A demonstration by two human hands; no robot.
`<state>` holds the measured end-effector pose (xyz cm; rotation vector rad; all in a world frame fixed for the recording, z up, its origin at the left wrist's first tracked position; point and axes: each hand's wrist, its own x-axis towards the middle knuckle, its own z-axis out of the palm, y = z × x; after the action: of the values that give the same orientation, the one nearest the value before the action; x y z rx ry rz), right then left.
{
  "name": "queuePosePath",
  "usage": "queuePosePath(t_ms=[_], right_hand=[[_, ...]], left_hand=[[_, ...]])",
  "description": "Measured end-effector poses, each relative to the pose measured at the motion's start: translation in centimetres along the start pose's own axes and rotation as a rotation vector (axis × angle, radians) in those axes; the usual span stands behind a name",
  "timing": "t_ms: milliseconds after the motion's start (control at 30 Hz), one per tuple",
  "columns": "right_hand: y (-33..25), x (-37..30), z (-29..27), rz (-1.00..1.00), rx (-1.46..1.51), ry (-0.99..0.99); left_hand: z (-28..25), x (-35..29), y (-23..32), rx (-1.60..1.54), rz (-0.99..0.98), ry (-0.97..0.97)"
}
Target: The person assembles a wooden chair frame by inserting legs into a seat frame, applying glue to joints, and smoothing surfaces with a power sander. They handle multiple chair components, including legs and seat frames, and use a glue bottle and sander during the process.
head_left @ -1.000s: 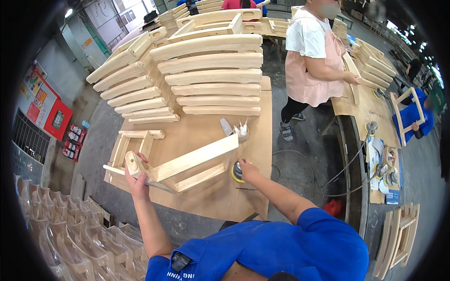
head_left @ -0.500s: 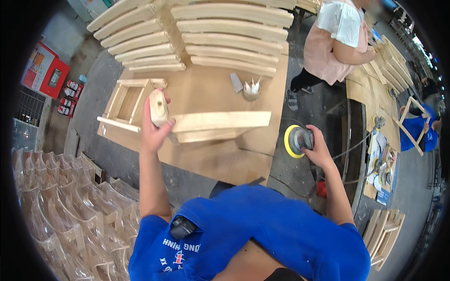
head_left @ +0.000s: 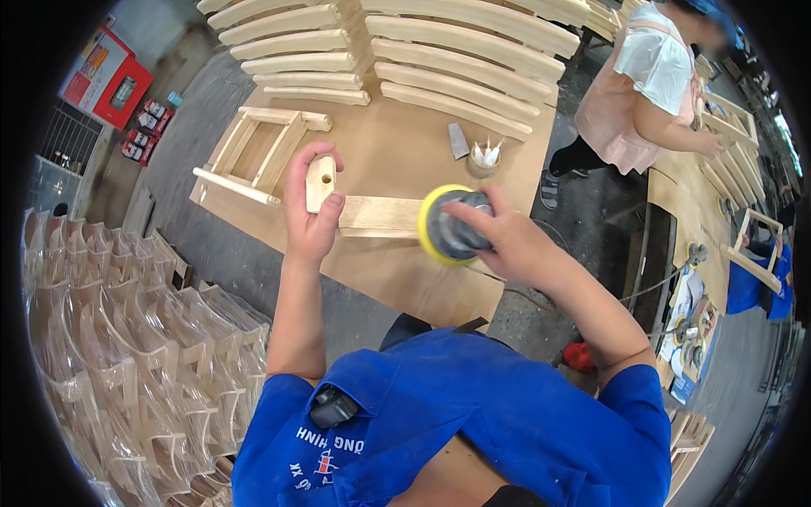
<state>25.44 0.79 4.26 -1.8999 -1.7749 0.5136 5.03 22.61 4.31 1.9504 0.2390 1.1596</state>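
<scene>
My left hand [head_left: 311, 207] grips one end of a pale wooden frame [head_left: 380, 217], its thumb in front and fingers behind the end piece with a round hole. My right hand [head_left: 507, 232] is wrapped round a dark grey power sander [head_left: 456, 224] with a yellow-edged round pad. The pad faces left, at the frame's right part, which it hides; I cannot tell whether they touch. Under the frame lies a cardboard-covered tabletop [head_left: 431, 291]. Beyond my left hand, another wooden frame [head_left: 253, 156] lies on the cardboard.
Stacked curved wooden slats [head_left: 460, 72] fill the table's far side. Near them stand a small cup [head_left: 483, 165] with white-tipped things and a grey block [head_left: 458, 141]. Plastic-wrapped wooden parts [head_left: 144, 363] crowd the left. A co-worker [head_left: 642, 93] stands at the right by another bench [head_left: 688, 198].
My right hand has brought the sander left, from beside the table to the frame. The frame has turned slightly in my left hand. The co-worker has shifted too.
</scene>
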Motion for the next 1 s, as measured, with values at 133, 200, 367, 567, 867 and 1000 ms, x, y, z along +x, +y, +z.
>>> queuePosePath(t_ms=[133,200,367,567,867,1000], right_hand=[[-0.5,0.5,0.1,-0.023,-0.010,-0.021],[0.4,-0.3,-0.5,0.016,-0.027,0.009],[2.3,-3.3,-1.8,0.222,-0.048,0.003],[1.8,-2.9,-0.5,0.050,0.001,0.033],[1.4,-2.8,-1.5,0.085,-0.071,-0.005],[-0.7,0.5,-0.7,0.038,-0.021,-0.062]], left_hand=[[0.0,0.1,0.1,0.012,-0.006,0.008],[0.0,0.2,0.1,0.009,-0.002,0.009],[0.2,0.1,0.1,-0.015,-0.011,0.003],[0.3,0.1,0.4,0.028,-0.052,-0.004],[0.2,0.0,0.2,0.051,-0.031,-0.001],[0.2,0.0,0.1,0.003,-0.031,0.008]])
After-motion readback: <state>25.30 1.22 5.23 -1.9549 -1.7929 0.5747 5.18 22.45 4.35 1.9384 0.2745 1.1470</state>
